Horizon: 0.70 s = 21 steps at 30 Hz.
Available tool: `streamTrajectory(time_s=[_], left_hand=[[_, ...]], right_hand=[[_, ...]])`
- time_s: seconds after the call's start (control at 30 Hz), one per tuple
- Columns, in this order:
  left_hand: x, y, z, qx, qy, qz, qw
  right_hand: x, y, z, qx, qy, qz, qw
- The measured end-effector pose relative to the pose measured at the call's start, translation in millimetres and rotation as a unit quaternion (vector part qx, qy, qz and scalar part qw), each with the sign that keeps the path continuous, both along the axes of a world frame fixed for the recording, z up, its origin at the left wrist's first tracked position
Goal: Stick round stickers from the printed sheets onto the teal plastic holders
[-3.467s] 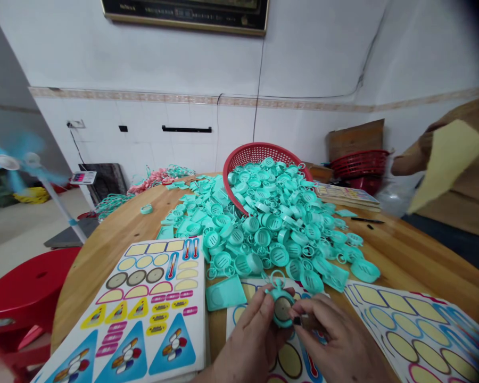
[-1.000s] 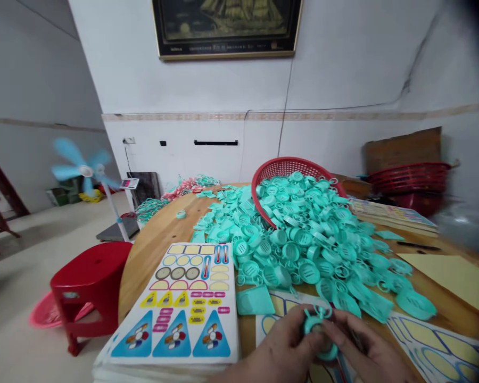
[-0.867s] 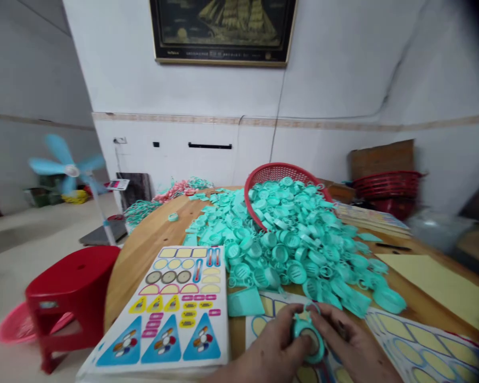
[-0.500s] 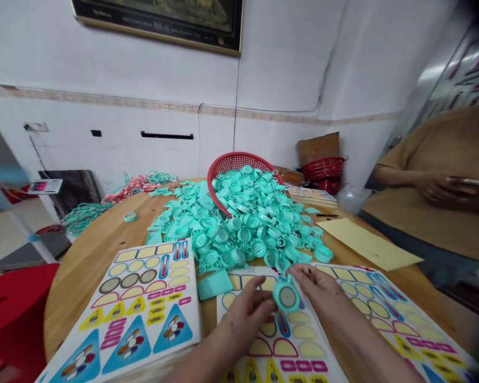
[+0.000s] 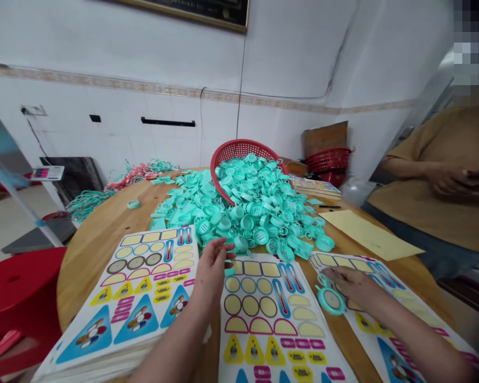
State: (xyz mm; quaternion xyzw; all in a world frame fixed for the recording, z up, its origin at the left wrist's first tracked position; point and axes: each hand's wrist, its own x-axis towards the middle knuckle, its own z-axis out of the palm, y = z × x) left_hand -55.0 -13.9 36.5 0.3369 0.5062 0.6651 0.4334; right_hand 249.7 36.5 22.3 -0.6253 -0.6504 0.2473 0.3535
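Observation:
My right hand (image 5: 353, 287) pinches a round teal plastic piece (image 5: 330, 300) by its ring end. A grey disc sticker covers the middle of its face. Beneath it lies the right sticker sheet (image 5: 403, 314). My left hand (image 5: 214, 260) has its fingers stretched out and apart, over a flat teal piece (image 5: 230, 269) that is mostly hidden. I cannot tell whether they touch. Between the hands is the middle sticker sheet (image 5: 259, 325), with bare backing where some shapes were. A thick stack of sticker sheets (image 5: 123, 298) stands beside my left forearm.
Teal pieces (image 5: 259, 213) spill from a tipped red basket (image 5: 239, 144) at the table's centre. A yellow sheet (image 5: 371, 234) lies at right, near a seated person (image 5: 443, 175). One loose teal ring (image 5: 133, 204) is at left. A red stool (image 5: 16, 287) stands by the wooden table (image 5: 91, 239).
My right hand has carried the round teal piece rightward, from over the middle sheet to the right one. My left hand has moved away left and up, onto the flat teal piece's spot.

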Motion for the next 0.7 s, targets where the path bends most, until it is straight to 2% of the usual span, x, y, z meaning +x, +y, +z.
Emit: streamTrajectory(time_s=[0.13,0.3,0.5,0.6,0.7], left_hand=[[-3,0,2.6,0.002,0.004,0.011,1.000],[-2,-1,0.0,-0.002,0.023,-0.010,1.000],[0,-2,-0.9,-0.021,0.032,-0.027,0.999],[2,-2,-1.7,-0.036,0.025,-0.056,0.997],[8,-2,-3.8,-0.059,0.007,-0.111,0.992]], right_hand=[[-8,9,-0.1,0.028,-0.033,0.032,0.999],[-40,17,-5.4,0.028,-0.065,0.087,0.994],[-72,34,-13.4,0.041,-0.093,0.076,0.992],[-76,35,-11.7,0.044,-0.085,0.079,0.992],[-78,21,-0.7,0.037,-0.039,0.098,0.994]])
